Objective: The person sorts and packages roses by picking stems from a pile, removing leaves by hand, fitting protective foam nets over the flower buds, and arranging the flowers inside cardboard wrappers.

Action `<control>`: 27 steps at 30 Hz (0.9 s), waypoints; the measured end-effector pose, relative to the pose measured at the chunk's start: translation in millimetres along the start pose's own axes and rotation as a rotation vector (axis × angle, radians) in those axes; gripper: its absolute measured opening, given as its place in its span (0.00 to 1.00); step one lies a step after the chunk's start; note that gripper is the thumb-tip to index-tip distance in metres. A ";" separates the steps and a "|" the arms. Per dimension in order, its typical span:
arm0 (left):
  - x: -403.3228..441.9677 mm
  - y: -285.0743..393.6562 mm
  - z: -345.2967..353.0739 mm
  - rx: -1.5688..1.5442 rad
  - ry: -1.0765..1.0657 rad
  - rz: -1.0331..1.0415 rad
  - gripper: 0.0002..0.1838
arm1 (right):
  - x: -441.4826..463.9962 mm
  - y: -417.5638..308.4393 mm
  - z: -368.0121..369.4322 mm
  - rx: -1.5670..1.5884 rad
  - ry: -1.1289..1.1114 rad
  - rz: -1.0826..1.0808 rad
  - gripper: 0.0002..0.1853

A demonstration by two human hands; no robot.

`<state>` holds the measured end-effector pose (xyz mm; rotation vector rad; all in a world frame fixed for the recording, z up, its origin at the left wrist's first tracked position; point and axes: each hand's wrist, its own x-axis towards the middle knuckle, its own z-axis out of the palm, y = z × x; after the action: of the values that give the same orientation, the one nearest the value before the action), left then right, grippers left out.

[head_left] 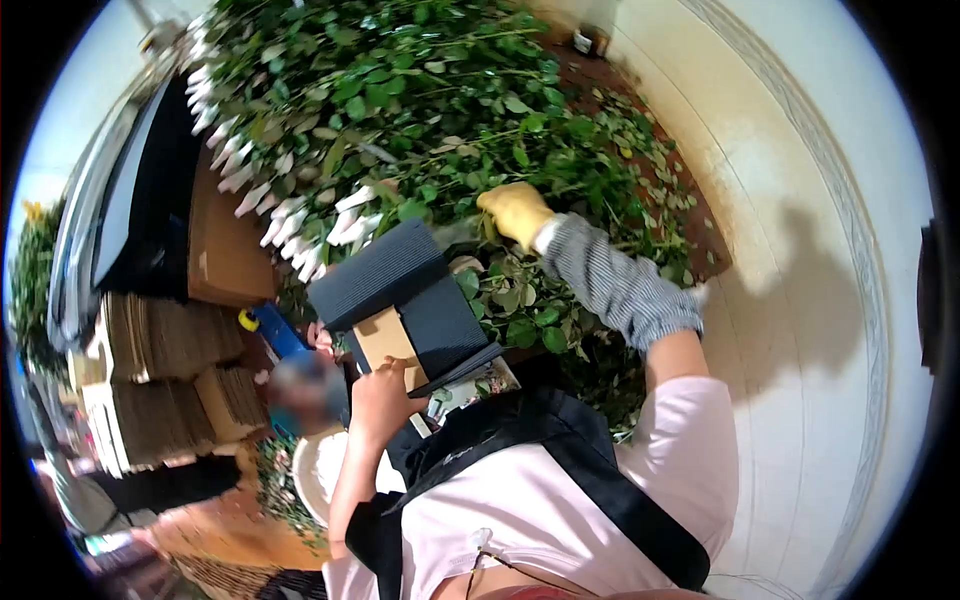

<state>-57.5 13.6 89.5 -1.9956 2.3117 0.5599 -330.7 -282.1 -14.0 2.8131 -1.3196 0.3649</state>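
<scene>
My left hand [383,402], bare, has its fingers bent over the lower end of a tan cardboard strip [382,338]. The strip lies across dark corrugated sheets [440,320], one of them folded up at the upper left. My right hand [516,214], in a yellow glove with a grey striped sleeve, is among the green leafy stems [430,170], fingers curled. What it holds is hidden by leaves and glove. White-wrapped flower heads [350,222] line the left edge of the stem pile, close to the sheets.
Stacks of brown cardboard [165,340] and a brown box [225,235] stand at left. A blue object [278,330] and a white bucket [312,470] are near my left arm. Another person, partly blurred, is beyond the sheets. A pale wall [790,300] is at right.
</scene>
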 end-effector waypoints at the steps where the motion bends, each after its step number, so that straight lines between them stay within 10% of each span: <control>1: 0.8 1.1 -1.4 -0.011 -0.006 0.001 0.30 | -5.9 -5.9 -29.5 0.013 0.080 0.058 0.11; 2: 0.7 1.0 -3.4 -0.022 -0.015 -0.002 0.29 | -9.1 -21.0 -75.3 0.034 0.157 0.115 0.13; 4: 0.1 -3.1 2.4 -0.046 0.020 0.015 0.29 | -10.6 -39.1 -127.9 1.115 0.362 0.571 0.09; 7: 0.3 -7.4 7.7 -0.002 0.018 0.026 0.29 | -19.6 24.9 -76.7 0.728 0.316 0.465 0.11; 10: -0.3 -5.9 2.8 0.011 0.018 0.009 0.38 | -18.2 -44.9 -186.3 1.254 0.494 0.526 0.10; 14: -1.6 -10.8 11.7 -0.062 0.076 0.043 0.43 | -44.2 -18.2 -209.1 0.030 0.369 0.006 0.08; 15: -3.0 -13.3 9.7 -0.143 0.049 -0.022 0.39 | -54.9 -23.1 -219.2 0.043 0.183 -0.021 0.14; 16: -0.4 -16.9 5.3 -0.220 0.031 -0.081 0.36 | -66.3 -38.1 -224.6 0.689 -0.062 0.496 0.17; 20: 19.3 -97.5 59.9 -1.190 -0.027 0.011 0.24 | -128.9 -63.3 -182.1 -0.135 -0.188 -0.241 0.08; 22: 18.0 -106.8 37.8 -1.453 -0.259 -0.047 0.22 | -142.2 -83.1 -142.3 -0.296 -0.628 -0.097 0.09; 27: 5.9 -73.8 38.8 -0.512 -0.012 0.354 0.12 | -153.6 -103.2 -98.0 -0.314 -0.467 0.134 0.08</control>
<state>4.7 11.3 33.6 -1.7184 2.7420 1.2961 -367.0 -88.6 57.3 2.6330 -1.4795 -0.4901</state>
